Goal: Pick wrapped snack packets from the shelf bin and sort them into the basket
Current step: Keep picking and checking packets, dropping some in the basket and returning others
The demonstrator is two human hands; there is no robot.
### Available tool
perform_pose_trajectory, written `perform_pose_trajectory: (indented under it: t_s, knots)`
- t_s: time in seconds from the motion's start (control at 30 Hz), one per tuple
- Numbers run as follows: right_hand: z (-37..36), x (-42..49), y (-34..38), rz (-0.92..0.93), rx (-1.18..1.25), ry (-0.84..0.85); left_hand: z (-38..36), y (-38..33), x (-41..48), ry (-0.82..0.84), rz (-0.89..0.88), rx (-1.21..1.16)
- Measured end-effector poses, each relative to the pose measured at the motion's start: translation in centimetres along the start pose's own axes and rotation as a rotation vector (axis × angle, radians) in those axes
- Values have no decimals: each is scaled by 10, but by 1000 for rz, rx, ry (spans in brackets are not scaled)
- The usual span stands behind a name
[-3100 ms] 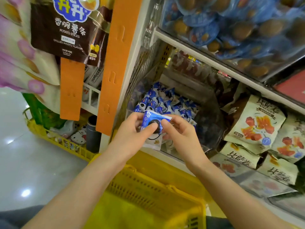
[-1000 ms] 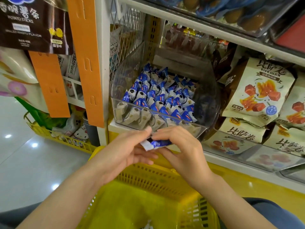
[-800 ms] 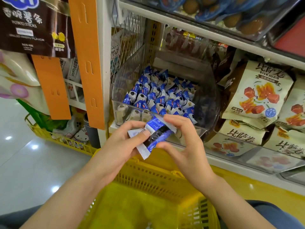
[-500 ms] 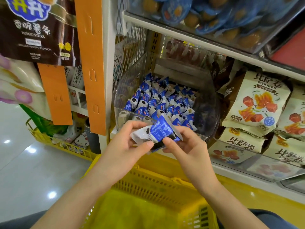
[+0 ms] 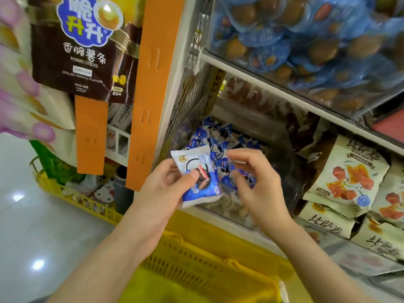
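Observation:
My left hand (image 5: 162, 189) grips a blue-and-white wrapped snack packet (image 5: 196, 171) with the thumb across its front, holding it upright in front of the clear shelf bin (image 5: 282, 171). Several more blue-and-white packets (image 5: 215, 136) fill that bin. My right hand (image 5: 255, 184) hovers just right of the held packet, fingers loosely curled, and is blurred; I see nothing between its fingers. The yellow plastic basket (image 5: 203, 270) sits directly below both hands.
Cream snack bags (image 5: 347, 176) lie stacked to the right of the bin. Blue-wrapped items fill the upper shelf bin (image 5: 317, 47). An orange hanging strip (image 5: 150, 92) and a brown potato-sticks bag (image 5: 85, 44) hang at left. A second yellow basket (image 5: 72, 197) stands on the floor.
My right hand has let go of the packet and moved to the right. The packet, held by both hands before, now stands upright in my left hand alone.

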State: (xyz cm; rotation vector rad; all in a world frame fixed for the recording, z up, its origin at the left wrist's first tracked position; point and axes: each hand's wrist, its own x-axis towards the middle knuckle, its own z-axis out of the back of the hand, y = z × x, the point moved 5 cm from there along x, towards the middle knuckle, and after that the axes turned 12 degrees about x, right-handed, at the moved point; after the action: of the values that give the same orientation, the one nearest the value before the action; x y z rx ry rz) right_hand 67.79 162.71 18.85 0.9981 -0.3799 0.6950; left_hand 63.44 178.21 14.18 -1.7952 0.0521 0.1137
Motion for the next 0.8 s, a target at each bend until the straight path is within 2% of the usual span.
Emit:
perform_pose_trajectory:
  t_s: [0.1, 0.17, 0.23, 0.3, 0.5, 0.8]
  knots:
    - [9, 52, -46, -238, -117, -181, 6, -9, 3, -31, -57, 2]
    - [10, 79, -88, -464, -297, -158, 9, -11, 4, -43, -56, -4]
    - [10, 93, -124, -625, -457, -59, 12, -12, 4, -54, -48, -7]
    - [11, 99, -148, -684, -516, -12, 16, -13, 5, -61, -46, -4]
    - [15, 102, -181, -849, -476, -8, 16, -20, 12, -53, -57, -4]
    - [19, 110, -204, -971, -449, 80, 12, -18, 16, -78, -31, 2]
